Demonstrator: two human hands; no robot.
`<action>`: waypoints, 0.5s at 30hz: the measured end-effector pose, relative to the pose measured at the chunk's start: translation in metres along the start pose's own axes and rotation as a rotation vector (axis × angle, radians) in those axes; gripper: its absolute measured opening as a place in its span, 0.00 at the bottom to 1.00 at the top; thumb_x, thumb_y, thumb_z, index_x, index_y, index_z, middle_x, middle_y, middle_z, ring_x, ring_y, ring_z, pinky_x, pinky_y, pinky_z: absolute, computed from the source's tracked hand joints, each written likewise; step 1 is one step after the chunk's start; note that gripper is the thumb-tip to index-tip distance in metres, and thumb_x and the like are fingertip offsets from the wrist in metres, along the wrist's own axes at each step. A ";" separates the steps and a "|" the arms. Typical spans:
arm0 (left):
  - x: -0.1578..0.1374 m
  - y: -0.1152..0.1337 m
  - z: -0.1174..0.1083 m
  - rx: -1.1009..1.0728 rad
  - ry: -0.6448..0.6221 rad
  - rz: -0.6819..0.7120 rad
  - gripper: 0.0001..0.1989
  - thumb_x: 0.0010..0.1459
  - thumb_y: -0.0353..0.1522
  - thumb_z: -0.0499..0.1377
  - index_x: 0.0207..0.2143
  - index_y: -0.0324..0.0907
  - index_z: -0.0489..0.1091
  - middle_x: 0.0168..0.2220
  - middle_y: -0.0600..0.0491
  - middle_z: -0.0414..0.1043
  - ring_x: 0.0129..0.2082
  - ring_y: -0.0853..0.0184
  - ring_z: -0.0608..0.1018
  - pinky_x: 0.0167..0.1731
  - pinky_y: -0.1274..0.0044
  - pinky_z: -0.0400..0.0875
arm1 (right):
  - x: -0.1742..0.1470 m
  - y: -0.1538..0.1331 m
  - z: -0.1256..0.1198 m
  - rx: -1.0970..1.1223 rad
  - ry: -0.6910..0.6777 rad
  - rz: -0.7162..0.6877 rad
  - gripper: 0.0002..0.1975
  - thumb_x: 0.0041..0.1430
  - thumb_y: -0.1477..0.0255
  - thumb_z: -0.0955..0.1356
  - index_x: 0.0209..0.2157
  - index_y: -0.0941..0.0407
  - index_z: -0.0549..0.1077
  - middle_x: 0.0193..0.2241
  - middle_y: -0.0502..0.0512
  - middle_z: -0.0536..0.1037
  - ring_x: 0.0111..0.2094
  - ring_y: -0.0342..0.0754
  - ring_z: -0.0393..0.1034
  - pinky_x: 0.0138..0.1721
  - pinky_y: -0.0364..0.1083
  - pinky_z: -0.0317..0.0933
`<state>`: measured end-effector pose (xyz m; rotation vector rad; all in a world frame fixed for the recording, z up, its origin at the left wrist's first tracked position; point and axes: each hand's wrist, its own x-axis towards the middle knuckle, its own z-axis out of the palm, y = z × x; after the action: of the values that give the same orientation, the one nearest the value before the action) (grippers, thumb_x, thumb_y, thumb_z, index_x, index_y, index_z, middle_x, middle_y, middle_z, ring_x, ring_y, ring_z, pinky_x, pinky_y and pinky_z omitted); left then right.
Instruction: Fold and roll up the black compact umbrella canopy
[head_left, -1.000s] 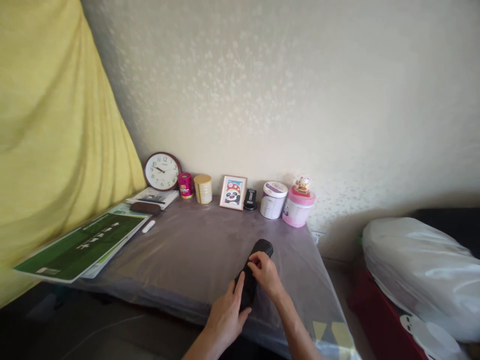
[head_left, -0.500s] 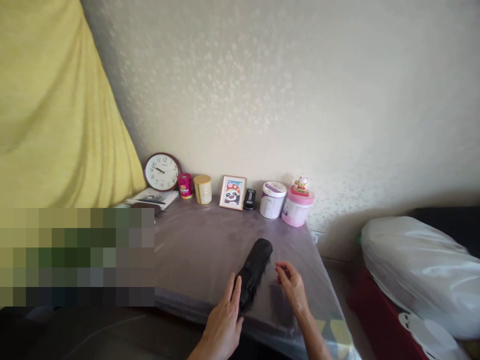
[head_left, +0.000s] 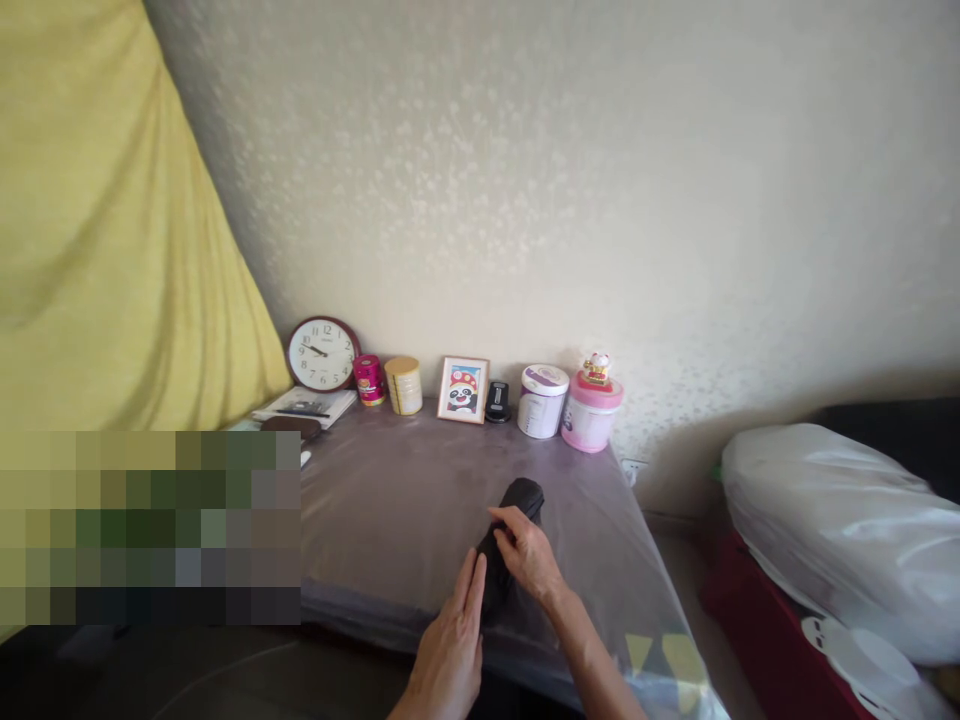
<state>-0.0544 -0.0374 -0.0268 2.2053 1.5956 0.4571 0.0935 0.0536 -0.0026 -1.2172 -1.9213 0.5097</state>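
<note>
A long, soft black bundle [head_left: 496, 588] is lying aslant near the front edge of the bench [head_left: 390, 490] with its glossy grey-purple cover, its rounded far end pointing away and a little to the right. The left hand [head_left: 448, 640] is resting along the bundle's left side, fingers straight and close together, the forearm slanting up from the bottom edge; whether its thumb is gripping, I cannot tell. The right hand [head_left: 529, 553] is arching over the bundle from the right, wrist raised, fingers bending inward and the index finger extending across the top; whether the fingertips are pinching the fabric, I cannot tell. Beyond both hands, a white round tub with a purple-patterned lid [head_left: 542, 408] and a pink-lidded round tub [head_left: 590, 418] are standing near the wall [head_left: 480, 200].
</note>
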 end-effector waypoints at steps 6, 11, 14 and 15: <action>0.001 -0.002 0.001 0.000 -0.012 0.014 0.40 0.47 0.16 0.42 0.63 0.40 0.31 0.65 0.49 0.33 0.62 0.68 0.53 0.55 0.78 0.58 | -0.005 0.005 0.000 0.314 0.120 0.140 0.11 0.52 0.71 0.63 0.37 0.54 0.74 0.30 0.51 0.74 0.31 0.44 0.68 0.35 0.43 0.64; 0.001 -0.005 0.002 -0.054 -0.008 0.009 0.40 0.47 0.18 0.43 0.63 0.40 0.34 0.65 0.48 0.34 0.59 0.67 0.59 0.53 0.79 0.60 | -0.023 0.014 -0.032 0.573 0.245 0.348 0.13 0.47 0.65 0.68 0.35 0.56 0.75 0.27 0.51 0.74 0.25 0.43 0.67 0.29 0.43 0.64; 0.003 -0.009 -0.001 -0.151 0.032 0.004 0.39 0.48 0.21 0.46 0.62 0.41 0.36 0.65 0.47 0.38 0.59 0.65 0.60 0.53 0.77 0.60 | -0.041 0.029 -0.060 0.525 0.308 0.435 0.16 0.45 0.63 0.69 0.36 0.56 0.75 0.22 0.50 0.74 0.27 0.47 0.69 0.32 0.45 0.65; 0.005 -0.010 -0.003 -0.200 0.051 -0.003 0.38 0.48 0.22 0.47 0.62 0.41 0.39 0.64 0.47 0.41 0.59 0.64 0.59 0.54 0.76 0.59 | -0.047 0.036 -0.068 0.494 0.341 0.451 0.17 0.45 0.62 0.68 0.36 0.57 0.75 0.23 0.51 0.75 0.28 0.47 0.69 0.32 0.45 0.65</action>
<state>-0.0630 -0.0296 -0.0289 2.0567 1.5076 0.6472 0.1784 0.0235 -0.0045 -1.2984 -1.1405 0.8858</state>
